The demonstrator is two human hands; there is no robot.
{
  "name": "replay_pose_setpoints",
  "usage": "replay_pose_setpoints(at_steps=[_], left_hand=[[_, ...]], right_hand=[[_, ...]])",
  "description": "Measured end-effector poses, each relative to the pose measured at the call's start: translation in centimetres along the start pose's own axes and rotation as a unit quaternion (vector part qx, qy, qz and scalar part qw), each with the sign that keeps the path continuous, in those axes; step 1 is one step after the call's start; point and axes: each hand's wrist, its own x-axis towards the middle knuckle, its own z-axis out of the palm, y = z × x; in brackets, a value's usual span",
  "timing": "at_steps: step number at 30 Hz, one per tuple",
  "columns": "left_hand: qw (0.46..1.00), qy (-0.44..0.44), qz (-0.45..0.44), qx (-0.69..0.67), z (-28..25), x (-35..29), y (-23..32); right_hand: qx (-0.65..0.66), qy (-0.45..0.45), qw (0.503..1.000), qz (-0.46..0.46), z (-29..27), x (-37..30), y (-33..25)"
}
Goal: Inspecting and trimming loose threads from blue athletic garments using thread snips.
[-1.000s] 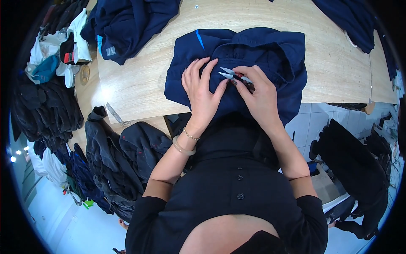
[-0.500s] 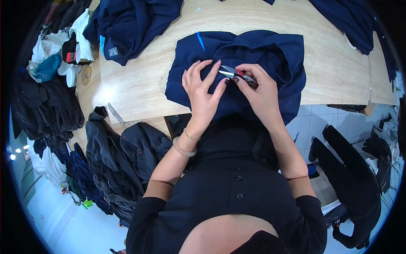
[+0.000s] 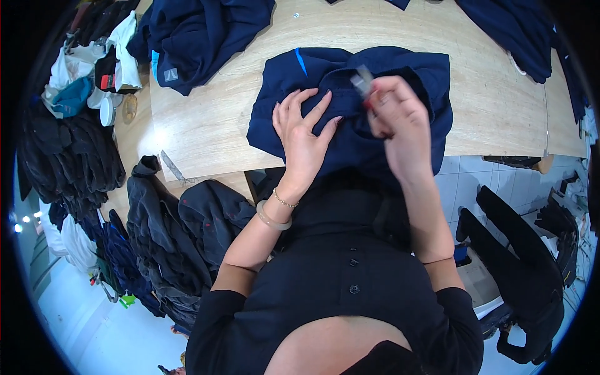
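Left hand [image 3: 301, 139] lies spread on navy cloth [image 3: 350, 139] across a wooden table [image 3: 209, 128], right hand [image 3: 401, 119] gripping snips [image 3: 363, 84], tiled floor [image 3: 455, 178] below.

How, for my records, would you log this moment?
left hand: spread on navy fabric garment | right hand: holding red-and-silver metal snips over garment

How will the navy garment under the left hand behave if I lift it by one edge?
The navy garment would probably sag floppily, since its cloth lies in soft folds. Its gathered opening may stretch or pucker, as the edge looks ruched. Pushed, it would more likely bunch than roll, lying spread low on the tabletop.
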Motion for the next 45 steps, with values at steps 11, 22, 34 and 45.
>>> replay_pose_setpoints(at_steps=[11,22,34,45], left_hand=[[0.999,0.005,-0.007,-0.044,-1.8,1.7,1.9],[0.983,0.007,-0.070,-0.168,-1.2,2.6,0.5],[0.973,0.000,-0.070,-0.220,-0.9,2.5,0.4],[0.995,0.003,-0.014,-0.102,-0.5,2.6,1.2]], right_hand=[[-0.183,0.059,0.980,-0.050,-3.5,0.6,1.5],[-0.481,-0.031,0.873,-0.078,-2.9,-0.3,0.7],[-0.518,-0.042,0.848,-0.104,-2.1,-0.1,1.1],[-0.518,0.005,0.854,-0.043,-3.3,-0.9,-0.1]])
